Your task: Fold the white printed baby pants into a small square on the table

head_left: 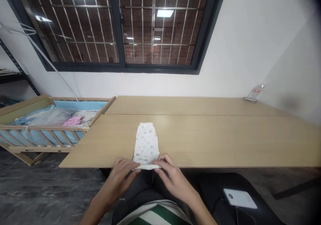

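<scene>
A small white cloth garment with a faint print lies flat and lengthwise on the wooden table, near its front edge. Its near end is folded or rolled into a narrow band at the table edge. My left hand pinches the left end of that band between thumb and fingers. At the right end, my right hand grips the band the same way. What kind of garment it is cannot be made out for sure.
The light wood table stretches far to the right. A clear bottle stands at its back right corner. To the left is a wooden crib with blue lining and cloths. A black chair bears a white device.
</scene>
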Tool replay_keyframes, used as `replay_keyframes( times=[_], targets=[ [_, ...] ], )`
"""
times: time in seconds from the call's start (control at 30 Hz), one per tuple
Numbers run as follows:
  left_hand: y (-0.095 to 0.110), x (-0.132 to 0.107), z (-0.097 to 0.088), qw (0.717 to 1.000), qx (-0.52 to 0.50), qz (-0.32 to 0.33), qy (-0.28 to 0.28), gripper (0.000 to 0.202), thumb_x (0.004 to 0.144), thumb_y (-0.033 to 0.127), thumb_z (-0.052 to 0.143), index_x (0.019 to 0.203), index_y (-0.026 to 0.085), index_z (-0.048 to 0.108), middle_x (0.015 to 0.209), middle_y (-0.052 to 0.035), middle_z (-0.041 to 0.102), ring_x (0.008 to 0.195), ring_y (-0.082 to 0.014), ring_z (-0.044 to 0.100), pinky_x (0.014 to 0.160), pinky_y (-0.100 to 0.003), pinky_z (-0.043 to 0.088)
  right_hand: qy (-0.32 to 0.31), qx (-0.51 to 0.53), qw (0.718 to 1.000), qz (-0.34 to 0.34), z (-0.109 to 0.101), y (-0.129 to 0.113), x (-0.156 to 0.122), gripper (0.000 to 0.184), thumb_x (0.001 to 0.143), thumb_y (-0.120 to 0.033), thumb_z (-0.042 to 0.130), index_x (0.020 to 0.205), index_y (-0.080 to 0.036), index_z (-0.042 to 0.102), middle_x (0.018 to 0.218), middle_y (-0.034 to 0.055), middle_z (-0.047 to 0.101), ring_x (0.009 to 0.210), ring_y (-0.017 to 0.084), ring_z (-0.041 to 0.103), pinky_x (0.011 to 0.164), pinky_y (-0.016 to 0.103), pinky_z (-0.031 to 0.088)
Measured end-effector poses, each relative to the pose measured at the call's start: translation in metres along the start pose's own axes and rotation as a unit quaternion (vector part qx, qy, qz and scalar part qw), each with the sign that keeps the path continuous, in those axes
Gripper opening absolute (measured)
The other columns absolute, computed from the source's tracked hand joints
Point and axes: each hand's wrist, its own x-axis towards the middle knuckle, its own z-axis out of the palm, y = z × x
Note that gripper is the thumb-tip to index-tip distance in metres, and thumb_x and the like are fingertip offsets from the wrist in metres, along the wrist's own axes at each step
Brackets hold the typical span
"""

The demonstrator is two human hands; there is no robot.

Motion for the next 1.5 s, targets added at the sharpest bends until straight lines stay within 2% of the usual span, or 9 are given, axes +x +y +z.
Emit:
replay_keyframes(
  times=[0.2, 0.43, 0.63, 0.73, 0.83, 1.0, 1.13, 1.27, 1.5],
  targets=[
    [-0.037, 0.07, 0.001, 0.997, 0.052, -0.042, 0.04, 0.022, 0.104, 0.034, 0.05, 0.113, 0.022, 0.066, 0.106, -0.0039, 0.076, 0.097, -0.0191, 0.069, 0.093, -0.035, 0.047, 0.095, 0.022, 0.995, -0.019, -0.018, 0.038, 0.081, 0.04, 0.098, -0.039, 0.058, 0.135, -0.024, 0.062, 0.106, 0.0082, 0.067, 0.097, 0.022, 0.064, 0.09, 0.038, 0.054],
    [-0.103, 0.162, 0.032, 0.978, 0.109, -0.167, -0.065, 0.028, 0.103, 0.032, 0.045, 0.105, 0.017, 0.068, 0.108, -0.0093, 0.074, 0.103, -0.0228, 0.065, 0.094, -0.034, 0.046, 0.145, 0.03, 0.986, 0.078, -0.012, 0.12, 0.179, 0.029, 0.087, -0.031, 0.061, 0.11, -0.016, 0.068, 0.1, 0.0094, 0.073, 0.085, 0.02, 0.067, 0.078, 0.034, 0.055],
    [-0.129, 0.192, 0.072, 0.959, 0.145, -0.211, -0.118, 0.023, 0.1, 0.027, 0.049, 0.102, 0.014, 0.069, 0.11, -0.014, 0.072, 0.105, -0.0247, 0.064, 0.093, -0.034, 0.044, 0.133, -0.029, 0.98, 0.142, -0.002, 0.168, 0.215, 0.026, 0.086, -0.023, 0.056, 0.108, -0.015, 0.068, 0.104, 0.0114, 0.074, 0.089, 0.022, 0.069, 0.081, 0.036, 0.057],
    [-0.126, 0.191, 0.079, 0.951, 0.159, -0.229, -0.131, 0.025, 0.1, 0.027, 0.047, 0.107, 0.013, 0.067, 0.113, -0.0164, 0.07, 0.109, -0.0252, 0.063, 0.094, -0.034, 0.043, 0.127, -0.046, 0.979, 0.156, 0.003, 0.178, 0.219, 0.025, 0.085, -0.021, 0.058, 0.105, -0.014, 0.07, 0.103, 0.0128, 0.075, 0.091, 0.024, 0.07, 0.087, 0.039, 0.057],
    [-0.106, 0.174, 0.079, 0.946, 0.175, -0.243, -0.124, 0.035, 0.101, 0.03, 0.044, 0.124, 0.009, 0.06, 0.125, -0.0206, 0.066, 0.118, -0.0285, 0.06, 0.098, -0.037, 0.043, 0.124, -0.051, 0.979, 0.152, 0.003, 0.181, 0.215, 0.034, 0.089, -0.025, 0.058, 0.119, -0.012, 0.068, 0.117, 0.017, 0.072, 0.101, 0.027, 0.069, 0.094, 0.042, 0.055],
    [-0.045, 0.103, 0.091, 0.956, 0.188, -0.2, -0.106, 0.057, 0.1, 0.044, 0.044, 0.143, 0.008, 0.047, 0.147, -0.0234, 0.052, 0.134, -0.035, 0.05, 0.106, -0.044, 0.041, 0.119, -0.043, 0.988, 0.089, -0.004, 0.16, 0.194, 0.053, 0.1, -0.038, 0.049, 0.148, -0.016, 0.048, 0.15, 0.0182, 0.052, 0.13, 0.027, 0.057, 0.109, 0.043, 0.047],
    [-0.009, 0.052, 0.112, 0.954, 0.23, -0.183, -0.054, 0.057, 0.099, 0.044, 0.045, 0.144, 0.01, 0.051, 0.148, -0.0246, 0.05, 0.139, -0.041, 0.044, 0.106, -0.053, 0.042, -0.034, -0.072, 0.995, -0.065, 0.002, 0.112, 0.17, 0.057, 0.105, -0.045, 0.042, 0.155, -0.018, 0.04, 0.16, 0.013, 0.04, 0.148, 0.027, 0.036, 0.123, 0.045, 0.028],
    [0.0, 0.041, 0.121, 0.953, 0.235, -0.186, -0.032, 0.052, 0.097, 0.04, 0.048, 0.14, 0.013, 0.058, 0.144, -0.0222, 0.057, 0.138, -0.0422, 0.044, 0.109, -0.059, 0.037, -0.206, -0.101, 0.961, -0.156, 0.024, 0.071, 0.152, 0.053, 0.107, -0.045, 0.037, 0.157, -0.027, 0.037, 0.165, 0.0048, 0.032, 0.154, 0.022, 0.025, 0.126, 0.041, 0.022],
    [-0.002, 0.042, 0.118, 0.953, 0.252, -0.168, -0.02, 0.051, 0.097, 0.045, 0.048, 0.135, 0.013, 0.063, 0.136, -0.0226, 0.062, 0.13, -0.0411, 0.052, 0.107, -0.06, 0.039, -0.286, -0.139, 0.944, -0.092, 0.042, 0.094, 0.154, 0.055, 0.108, -0.053, 0.025, 0.159, -0.032, 0.031, 0.167, -0.0002, 0.025, 0.156, 0.018, 0.016, 0.128, 0.041, 0.012]
  ],
)
